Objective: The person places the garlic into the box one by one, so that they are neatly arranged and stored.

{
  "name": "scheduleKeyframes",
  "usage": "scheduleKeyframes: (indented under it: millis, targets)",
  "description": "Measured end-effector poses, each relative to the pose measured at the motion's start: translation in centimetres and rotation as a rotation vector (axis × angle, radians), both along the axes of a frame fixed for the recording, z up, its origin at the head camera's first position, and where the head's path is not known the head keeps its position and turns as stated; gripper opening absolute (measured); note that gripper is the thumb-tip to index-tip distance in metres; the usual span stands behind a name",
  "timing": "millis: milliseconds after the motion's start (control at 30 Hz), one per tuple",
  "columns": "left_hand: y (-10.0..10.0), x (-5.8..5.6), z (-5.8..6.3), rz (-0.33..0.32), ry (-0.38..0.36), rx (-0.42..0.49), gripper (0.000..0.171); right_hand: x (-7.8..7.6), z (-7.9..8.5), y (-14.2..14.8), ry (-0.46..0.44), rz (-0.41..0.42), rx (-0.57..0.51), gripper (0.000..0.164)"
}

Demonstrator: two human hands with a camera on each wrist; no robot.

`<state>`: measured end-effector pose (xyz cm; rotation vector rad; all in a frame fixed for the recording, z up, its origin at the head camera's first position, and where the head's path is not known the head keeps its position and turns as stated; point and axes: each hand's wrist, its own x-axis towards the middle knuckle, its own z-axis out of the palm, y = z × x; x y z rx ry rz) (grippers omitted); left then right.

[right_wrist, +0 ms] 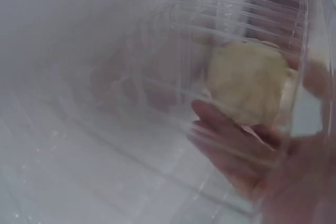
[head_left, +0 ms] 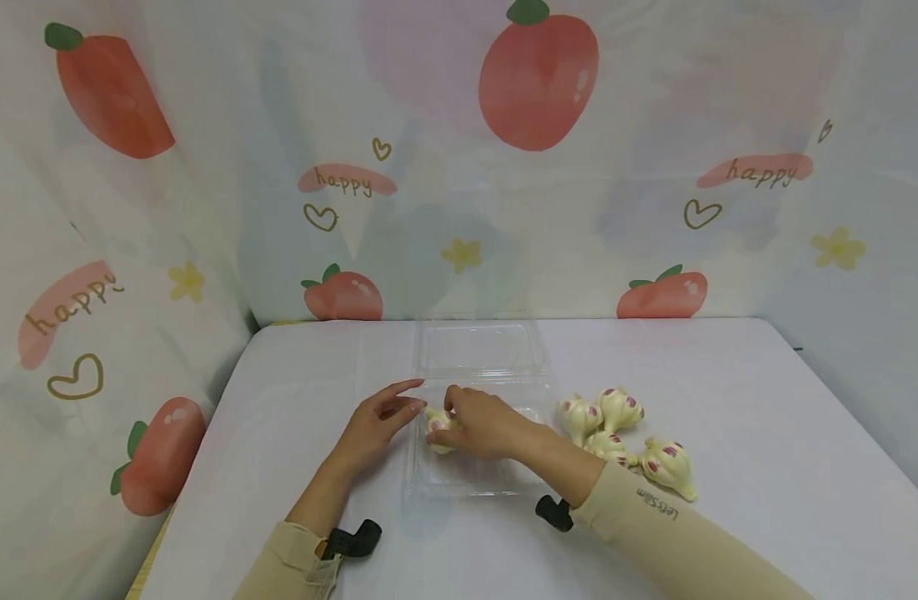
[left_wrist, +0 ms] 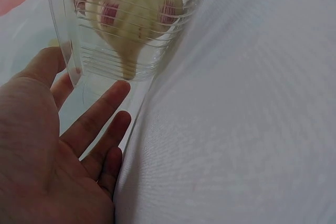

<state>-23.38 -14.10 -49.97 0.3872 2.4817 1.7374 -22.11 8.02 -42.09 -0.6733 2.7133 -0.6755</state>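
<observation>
A clear plastic clamshell box (head_left: 481, 483) lies on the table with its lid (head_left: 477, 346) folded back. Inside its left end sits a cream garlic bulb (head_left: 438, 423) with purple streaks. My right hand (head_left: 484, 425) reaches over the box and holds this bulb between thumb and fingers; through the clear wall the bulb (right_wrist: 247, 82) shows blurred in the right wrist view. My left hand (head_left: 379, 423) is at the box's left side, fingers loosely extended. In the left wrist view its fingertips (left_wrist: 123, 87) come close to the ribbed wall, below the bulb's tip.
Several more garlic bulbs (head_left: 619, 408) lie in a cluster to the right of the box, beside my right forearm. A white cloth covers the table (head_left: 293, 367). Behind it hangs a printed curtain (head_left: 428, 233) with fruit pictures.
</observation>
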Motion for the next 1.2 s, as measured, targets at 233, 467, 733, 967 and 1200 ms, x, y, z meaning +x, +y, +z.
scheduleKeyframes:
  millis: [233,467,733,967,1200]
  targets:
    - [-0.04,-0.12,-0.10,0.000,0.003,-0.008,0.045,0.04,-0.18,-0.16,0.004,0.010,-0.005,0.048]
    - [-0.04,-0.15,-0.15,-0.005,0.012,-0.005,0.046,0.24,-0.15,-0.23,-0.007,0.012,-0.005,0.053]
    - [0.07,-0.16,-0.14,0.003,0.005,-0.014,0.046,0.25,-0.07,-0.21,0.001,-0.004,0.004,0.053]
    - [0.08,-0.04,-0.09,-0.006,-0.014,0.010,0.048,0.33,0.23,-0.07,-0.008,-0.010,-0.009,0.054]
    - [0.02,0.04,-0.06,0.004,-0.026,0.016,0.047,0.19,0.30,0.15,-0.024,-0.020,-0.014,0.056]
